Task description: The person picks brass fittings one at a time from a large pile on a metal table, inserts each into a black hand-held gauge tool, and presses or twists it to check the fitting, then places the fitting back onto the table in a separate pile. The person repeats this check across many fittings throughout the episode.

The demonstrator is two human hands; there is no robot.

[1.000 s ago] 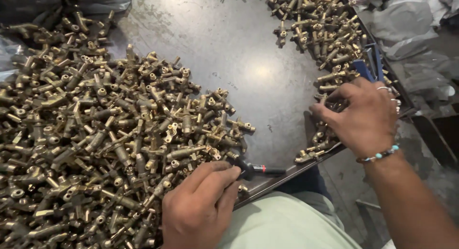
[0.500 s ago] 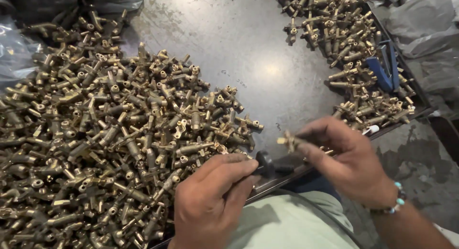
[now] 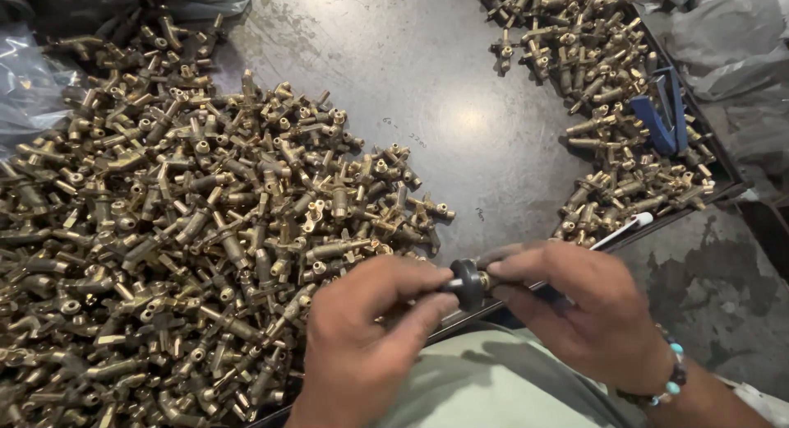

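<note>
- Along the left edge of the dark metal tabletop (image 3: 427,107) we see a clear plastic bag (image 3: 33,91), and beside it the large heap of brass valve fittings (image 3: 181,231), which runs down to the near edge.
- Our left hand (image 3: 362,337) is now curled at the near edge beside that heap, fingertips pinching the black round knob (image 3: 468,284); a second ago it lay flatter on the heap.
- Our right hand (image 3: 583,313), which was out on the smaller pile a second ago, has come in to meet it, pinching a brass fitting (image 3: 486,280) against the knob. By our reading, fitting and knob are being joined.
- A white pen-like stick (image 3: 625,229) lies just beyond.
- The smaller pile of fittings (image 3: 600,91) fills the far right corner, blue-handled pliers (image 3: 667,107) lying on it.
</note>
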